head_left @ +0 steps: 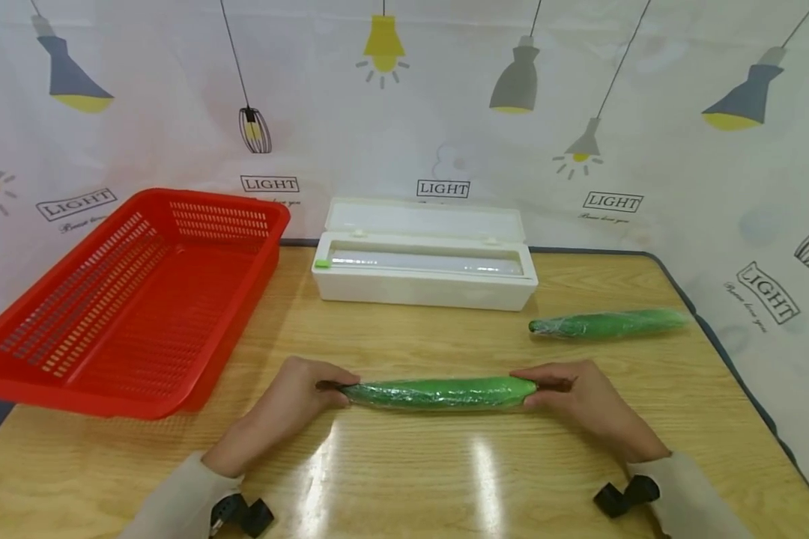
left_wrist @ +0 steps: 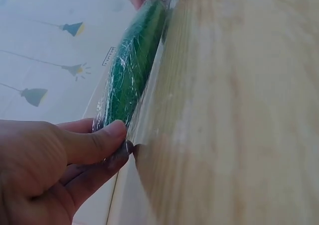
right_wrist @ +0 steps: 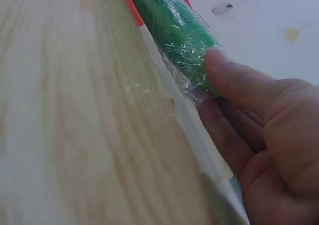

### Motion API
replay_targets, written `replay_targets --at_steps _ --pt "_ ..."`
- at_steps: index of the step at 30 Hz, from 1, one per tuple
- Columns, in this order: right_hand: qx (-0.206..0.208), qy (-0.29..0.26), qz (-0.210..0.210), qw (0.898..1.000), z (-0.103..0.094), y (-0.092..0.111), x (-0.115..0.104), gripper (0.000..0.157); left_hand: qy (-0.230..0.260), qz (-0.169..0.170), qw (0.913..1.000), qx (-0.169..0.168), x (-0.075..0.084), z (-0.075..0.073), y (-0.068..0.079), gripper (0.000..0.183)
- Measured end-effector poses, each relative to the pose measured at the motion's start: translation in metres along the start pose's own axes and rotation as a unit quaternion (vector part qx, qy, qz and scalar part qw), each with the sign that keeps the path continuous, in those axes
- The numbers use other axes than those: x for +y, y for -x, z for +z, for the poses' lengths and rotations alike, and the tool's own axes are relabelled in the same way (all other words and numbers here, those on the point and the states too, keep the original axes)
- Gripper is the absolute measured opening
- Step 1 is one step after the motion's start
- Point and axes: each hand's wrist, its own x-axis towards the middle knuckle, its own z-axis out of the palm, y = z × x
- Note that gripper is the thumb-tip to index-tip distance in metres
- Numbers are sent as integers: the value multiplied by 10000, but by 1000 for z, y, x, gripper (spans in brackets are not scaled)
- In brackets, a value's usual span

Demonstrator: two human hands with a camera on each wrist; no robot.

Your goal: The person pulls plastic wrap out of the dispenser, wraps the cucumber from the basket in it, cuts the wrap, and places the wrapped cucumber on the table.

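Observation:
A long green cucumber (head_left: 438, 393) in shiny cling film lies crosswise between both hands, low over the wooden table. My left hand (head_left: 303, 389) pinches its darker left end; in the left wrist view the thumb (left_wrist: 115, 131) presses on the film there. At the paler right end, my right hand (head_left: 573, 393) pinches the cucumber between thumb and fingers. The right wrist view shows wrinkled film (right_wrist: 192, 46) gathered by that thumb. A second wrapped cucumber (head_left: 607, 323) rests on the table at the back right, touched by neither hand.
Behind the hands stands a white cling film box (head_left: 425, 290) with its lid raised and a film roll (head_left: 425, 262) inside. A red plastic basket (head_left: 222, 329) takes up the left side. A printed cloth backdrop (head_left: 445, 135) hangs at the table's far edge.

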Motion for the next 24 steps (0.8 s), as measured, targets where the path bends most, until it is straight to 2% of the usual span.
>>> replay_targets --at_steps 3,8,14,16,19,24 --pt "261 -512 288 9979 0 0 7 34 179 -120 9997 71 -1 1 1 28" --pt "401 -783 -151 9960 -3 -3 17 28 327 -248 9990 155 -3 1 1 26" --pt "278 -1588 19 9869 -5 -4 17 30 527 -770 9951 332 -6 -1 2 22" --pt "163 -1588 77 9872 -5 -2 15 32 589 -837 9942 331 -8 -1 2 21" --pt "-6 -1237 209 9921 -5 0 10 36 631 -931 9929 386 -9 -1 1 19" --pt "-454 -679 -206 9964 1 -3 4 57 657 -1147 9899 523 -10 -2 0 18"
